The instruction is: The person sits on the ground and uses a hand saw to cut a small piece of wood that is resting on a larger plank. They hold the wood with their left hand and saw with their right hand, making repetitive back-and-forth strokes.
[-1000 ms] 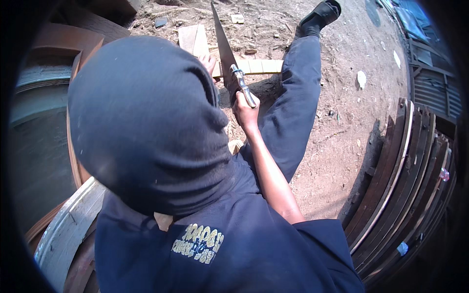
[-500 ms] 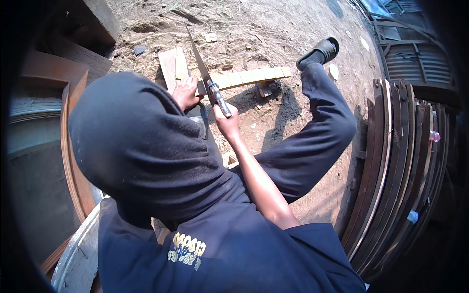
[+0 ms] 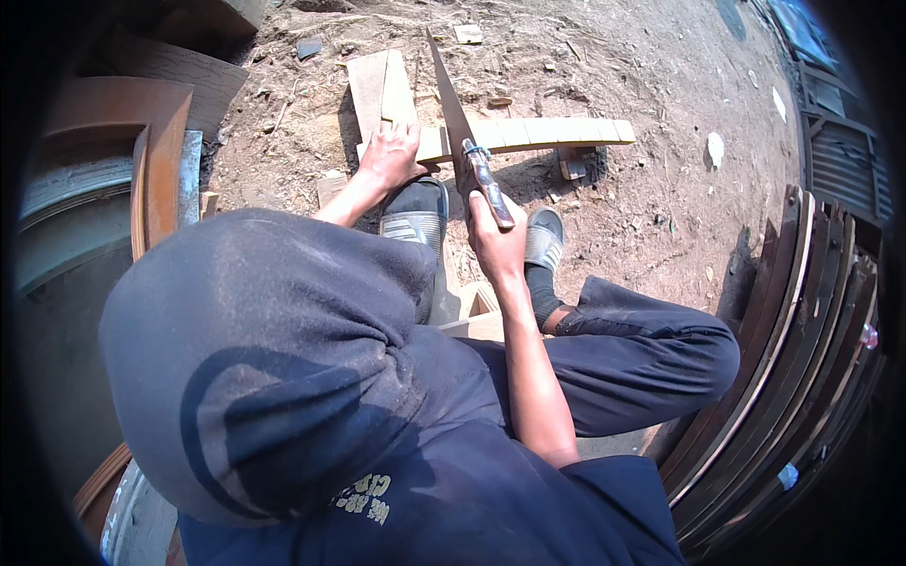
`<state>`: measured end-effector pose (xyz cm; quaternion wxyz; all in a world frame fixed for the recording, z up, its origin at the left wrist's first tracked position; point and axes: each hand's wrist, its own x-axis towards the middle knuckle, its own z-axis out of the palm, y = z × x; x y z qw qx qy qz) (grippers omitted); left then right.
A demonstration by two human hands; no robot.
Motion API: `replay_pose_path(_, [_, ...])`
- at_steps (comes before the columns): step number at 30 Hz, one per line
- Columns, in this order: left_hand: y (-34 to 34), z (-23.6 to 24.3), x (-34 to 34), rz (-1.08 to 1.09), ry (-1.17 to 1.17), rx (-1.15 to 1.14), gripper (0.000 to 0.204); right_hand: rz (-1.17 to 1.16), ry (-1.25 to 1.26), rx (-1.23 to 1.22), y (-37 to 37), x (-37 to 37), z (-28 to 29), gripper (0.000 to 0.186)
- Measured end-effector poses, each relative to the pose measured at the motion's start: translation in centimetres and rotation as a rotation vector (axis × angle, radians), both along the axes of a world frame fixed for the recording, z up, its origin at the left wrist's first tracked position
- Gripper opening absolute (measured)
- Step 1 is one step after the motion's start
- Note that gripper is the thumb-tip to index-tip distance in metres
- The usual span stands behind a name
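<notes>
My right hand [image 3: 497, 236] is closed round the handle of a handsaw [image 3: 451, 99], whose blade points away from me. The blade lies across a long, slightly curved pale wooden strip [image 3: 552, 132] with lines marked across it. Near the strip's left end, my left hand [image 3: 392, 156] grips the wood, its thumb side hidden underneath. A wedge-shaped board [image 3: 370, 80] lies beneath my left fingers and reaches away from me. Whether the saw teeth are in a cut cannot be made out. Under the strip's right part is a small wooden block [image 3: 571, 162].
My sandalled feet, the left [image 3: 415, 219] and the right [image 3: 545, 241], rest close below the strip. Brown wooden frames [image 3: 170, 141] stand at the left. Long dark boards [image 3: 755, 377] are stacked at the right. Wood scraps lie on the dirt ground [image 3: 651, 208].
My right leg has bent inward, bringing the foot from far right to just below the strip. The view has shifted, and my left forearm now shows. Both hands keep their grips.
</notes>
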<state>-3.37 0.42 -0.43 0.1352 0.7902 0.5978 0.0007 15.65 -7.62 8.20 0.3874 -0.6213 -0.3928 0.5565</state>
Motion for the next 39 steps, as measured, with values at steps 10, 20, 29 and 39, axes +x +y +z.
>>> replay_pose_path(10, [-0.5, 0.0, 0.4, 0.090, -0.237, -0.055, 0.061, 0.173, -0.156, -0.165, -4.0, 5.9, 7.6, 0.021])
replay_pose_path(20, [-0.5, 1.3, 1.6, 0.197, -0.171, -0.153, 0.069, 0.210, -0.177, -0.248, -3.7, 6.4, 10.1, 0.020])
replay_pose_path(29, [-0.7, 1.3, 1.5, 0.200, -0.181, -0.172, 0.072, 0.217, -0.203, -0.207, -5.9, 4.6, 10.5, 0.019])
replay_pose_path(39, [-0.7, 0.1, 1.2, 0.161, -0.126, -0.125, 0.071, 0.187, -0.129, -0.164, -4.7, 4.7, 8.3, 0.023])
